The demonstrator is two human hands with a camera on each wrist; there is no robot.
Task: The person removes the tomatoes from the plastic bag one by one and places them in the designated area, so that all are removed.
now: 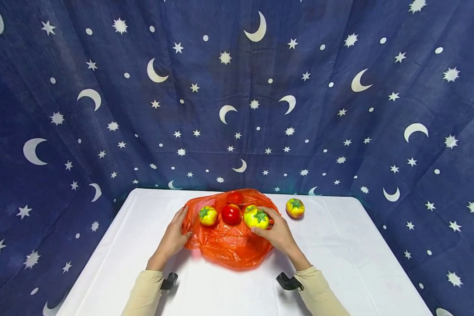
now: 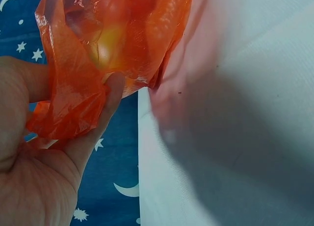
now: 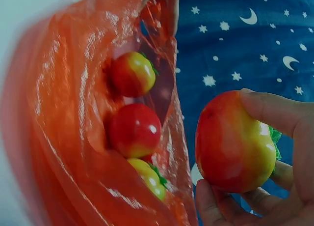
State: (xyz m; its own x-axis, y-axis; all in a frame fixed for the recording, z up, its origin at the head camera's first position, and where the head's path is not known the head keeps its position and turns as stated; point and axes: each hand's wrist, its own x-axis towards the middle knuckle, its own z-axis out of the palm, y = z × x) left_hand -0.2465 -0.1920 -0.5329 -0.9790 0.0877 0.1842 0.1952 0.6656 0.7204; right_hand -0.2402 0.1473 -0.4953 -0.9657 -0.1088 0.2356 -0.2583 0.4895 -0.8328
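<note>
My right hand (image 1: 278,232) grips a red and yellow toy tomato (image 3: 235,142) with a green leafy top, above the right part of a red plastic bag (image 1: 233,254). The left hand (image 1: 175,237) pinches the bag's left edge between thumb and fingers, as the left wrist view shows. Lying in the bag's open mouth are a yellow-red tomato (image 1: 208,216) on the left, a red one (image 1: 231,214) in the middle and another yellow one (image 3: 149,179) partly hidden behind the held tomato in the head view. More red shows through the film at the back.
One more yellow-red tomato (image 1: 295,208) stands on the white tabletop (image 1: 339,259), right of the bag. A dark blue curtain (image 1: 237,87) with moons and stars hangs behind and beside the table. Each wrist wears a black camera strap (image 1: 289,281).
</note>
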